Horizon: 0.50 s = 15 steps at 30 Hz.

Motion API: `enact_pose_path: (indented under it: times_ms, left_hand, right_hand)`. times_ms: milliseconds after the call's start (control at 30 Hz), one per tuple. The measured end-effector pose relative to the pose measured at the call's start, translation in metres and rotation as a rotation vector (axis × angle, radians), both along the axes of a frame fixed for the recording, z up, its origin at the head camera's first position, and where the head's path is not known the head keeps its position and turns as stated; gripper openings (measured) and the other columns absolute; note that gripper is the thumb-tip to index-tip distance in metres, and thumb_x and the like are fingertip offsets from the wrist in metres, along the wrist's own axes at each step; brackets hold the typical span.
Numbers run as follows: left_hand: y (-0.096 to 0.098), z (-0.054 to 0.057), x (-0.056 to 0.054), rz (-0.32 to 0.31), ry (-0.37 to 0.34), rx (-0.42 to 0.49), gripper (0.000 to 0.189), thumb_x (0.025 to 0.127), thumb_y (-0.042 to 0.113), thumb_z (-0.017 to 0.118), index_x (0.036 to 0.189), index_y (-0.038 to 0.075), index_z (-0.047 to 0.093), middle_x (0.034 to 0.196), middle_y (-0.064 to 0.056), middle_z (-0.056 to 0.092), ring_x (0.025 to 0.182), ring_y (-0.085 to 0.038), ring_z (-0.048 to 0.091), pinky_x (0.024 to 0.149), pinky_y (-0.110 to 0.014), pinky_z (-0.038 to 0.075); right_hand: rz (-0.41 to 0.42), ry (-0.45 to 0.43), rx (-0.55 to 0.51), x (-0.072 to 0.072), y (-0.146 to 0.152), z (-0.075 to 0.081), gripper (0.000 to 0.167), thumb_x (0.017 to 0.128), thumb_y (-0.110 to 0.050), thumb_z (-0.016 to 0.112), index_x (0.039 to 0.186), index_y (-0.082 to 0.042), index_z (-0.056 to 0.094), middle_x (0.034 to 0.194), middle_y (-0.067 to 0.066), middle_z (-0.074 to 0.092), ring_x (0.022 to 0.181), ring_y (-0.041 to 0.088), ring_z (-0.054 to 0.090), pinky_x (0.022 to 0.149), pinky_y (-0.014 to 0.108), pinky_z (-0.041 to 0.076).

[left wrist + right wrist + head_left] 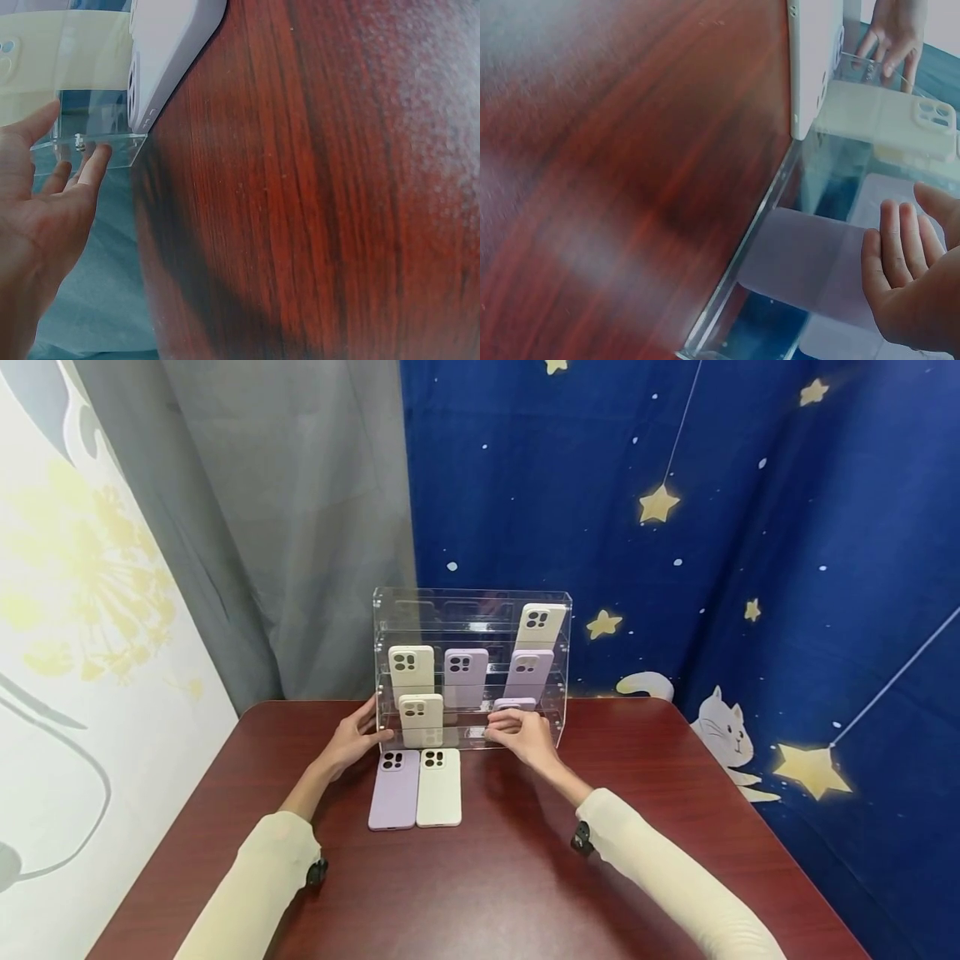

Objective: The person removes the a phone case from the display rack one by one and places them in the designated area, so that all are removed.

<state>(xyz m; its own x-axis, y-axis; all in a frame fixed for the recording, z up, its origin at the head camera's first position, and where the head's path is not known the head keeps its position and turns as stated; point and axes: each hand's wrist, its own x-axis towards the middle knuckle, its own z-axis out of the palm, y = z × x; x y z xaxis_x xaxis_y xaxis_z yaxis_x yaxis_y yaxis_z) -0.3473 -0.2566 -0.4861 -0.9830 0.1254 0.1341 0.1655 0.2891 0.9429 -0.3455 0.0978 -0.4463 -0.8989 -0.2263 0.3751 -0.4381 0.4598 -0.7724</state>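
Note:
A clear acrylic tiered stand (pixel 472 739) holds several cream and lavender phone cases. My left hand (pixel 354 742) rests against its left side, thumb at the front edge and fingers spread along the side panel. The left wrist view shows those fingers (pixel 96 165) fairly straight. At the bottom right tier, my right hand (pixel 527 739) is in front of a lavender phone case (pixel 802 255), whose top shows above the hand. In the right wrist view the right hand's fingers (pixel 896 251) are extended together over that case's upper part, with the thumb apart. Contact there is unclear.
A lavender phone case (pixel 393 797) and a cream phone case (pixel 440 793) lie side by side before the stand, their upper ends at its front edge. The stand is on a reddish-brown table (pixel 480 893), near the curtains (pixel 517 510) behind it.

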Motion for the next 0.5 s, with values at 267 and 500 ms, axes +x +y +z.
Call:
enact_pose_path:
  times_ms: [267, 500]
  left_hand:
    - [0.000, -0.001, -0.001, 0.006, 0.003, -0.011, 0.090, 0.098, 0.005, 0.071, 0.168, 0.017, 0.015, 0.169, -0.020, 0.024, 0.153, -0.040, 0.029, 0.120, -0.052, 0.033]
    - [0.000, 0.000, -0.002, 0.004, 0.001, -0.017, 0.091, 0.098, 0.005, 0.071, 0.168, 0.016, 0.014, 0.169, -0.020, 0.023, 0.153, -0.040, 0.029, 0.120, -0.053, 0.034]
  right_hand:
    - [-0.007, 0.011, 0.007, -0.005, 0.006, 0.015, 0.029, 0.085, -0.015, 0.088, 0.111, -0.004, 0.081, 0.094, 0.006, 0.081, 0.087, 0.020, 0.079, 0.072, 0.024, 0.062]
    - [-0.020, 0.034, 0.001, -0.006, 0.010, 0.025, 0.026, 0.083, -0.015, 0.090, 0.107, -0.010, 0.082, 0.093, 0.002, 0.081, 0.085, 0.017, 0.079, 0.071, 0.024, 0.062]
